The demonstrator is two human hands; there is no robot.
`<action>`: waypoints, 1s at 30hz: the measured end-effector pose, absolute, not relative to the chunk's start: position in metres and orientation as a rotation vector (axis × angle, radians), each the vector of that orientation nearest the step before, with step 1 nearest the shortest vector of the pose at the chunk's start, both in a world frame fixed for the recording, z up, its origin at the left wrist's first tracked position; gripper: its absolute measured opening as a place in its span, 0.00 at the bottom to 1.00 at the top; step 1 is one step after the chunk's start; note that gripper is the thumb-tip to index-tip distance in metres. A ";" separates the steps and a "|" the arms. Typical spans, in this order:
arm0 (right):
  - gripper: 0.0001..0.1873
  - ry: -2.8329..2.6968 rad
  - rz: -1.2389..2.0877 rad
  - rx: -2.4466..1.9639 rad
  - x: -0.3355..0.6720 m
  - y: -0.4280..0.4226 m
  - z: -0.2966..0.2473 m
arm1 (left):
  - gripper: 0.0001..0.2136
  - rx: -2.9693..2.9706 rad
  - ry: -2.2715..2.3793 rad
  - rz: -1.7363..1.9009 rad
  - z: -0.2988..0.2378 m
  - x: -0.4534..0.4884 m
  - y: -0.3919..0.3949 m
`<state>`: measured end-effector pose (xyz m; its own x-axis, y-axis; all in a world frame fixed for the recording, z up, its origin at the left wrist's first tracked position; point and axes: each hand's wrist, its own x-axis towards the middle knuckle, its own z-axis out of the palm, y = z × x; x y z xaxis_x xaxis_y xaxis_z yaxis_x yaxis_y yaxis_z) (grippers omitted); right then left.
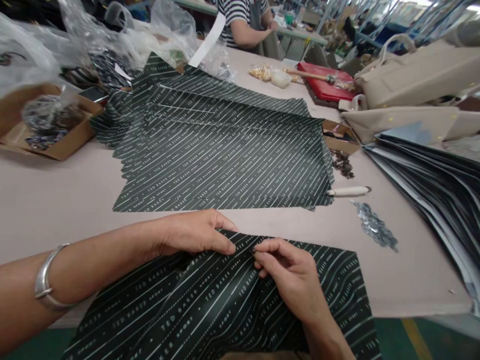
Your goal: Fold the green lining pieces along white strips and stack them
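Where the pale pink tabletop (45,200) begins: we list an open brown cardboard box (73,140), small wrapped items inside.
Bangle: silver-coloured, metal (47,282), on our left forearm.
Left hand (191,232): thumb on the panel's face, forefinger at its far edge, the cloth gripped between.
Panel: dark green sheet with diagonal white stripes and lettering (210,295), at the table's near edge, beneath both our hands.
Stack: matching dark green striped sheets (225,165), flat, beyond our hands.
Co-worker: person in a black-and-white striped top (235,9), across the table.
Right hand (288,270): thumb and forefinger pinching a small dark piece (253,251) at the panel's surface, near our left thumb.
Tool: slim, white-handled (348,191), beside the stack.
Pile: loose silver-coloured small pieces (375,227).
Layers: black and white flat sheets (435,190), fanned.
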<state>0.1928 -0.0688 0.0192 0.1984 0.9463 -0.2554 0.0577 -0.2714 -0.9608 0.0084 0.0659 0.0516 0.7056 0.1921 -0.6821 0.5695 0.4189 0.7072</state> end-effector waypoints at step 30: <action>0.17 -1.372 0.866 -1.565 0.193 -0.077 0.013 | 0.07 2.278 0.669 -0.102 0.065 0.017 0.042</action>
<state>0.1926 -0.0771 0.0132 0.1551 0.9872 0.0366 0.3913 -0.0274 -0.9199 0.0167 0.0417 0.0654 0.8604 0.4346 -0.2660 0.4943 -0.5848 0.6432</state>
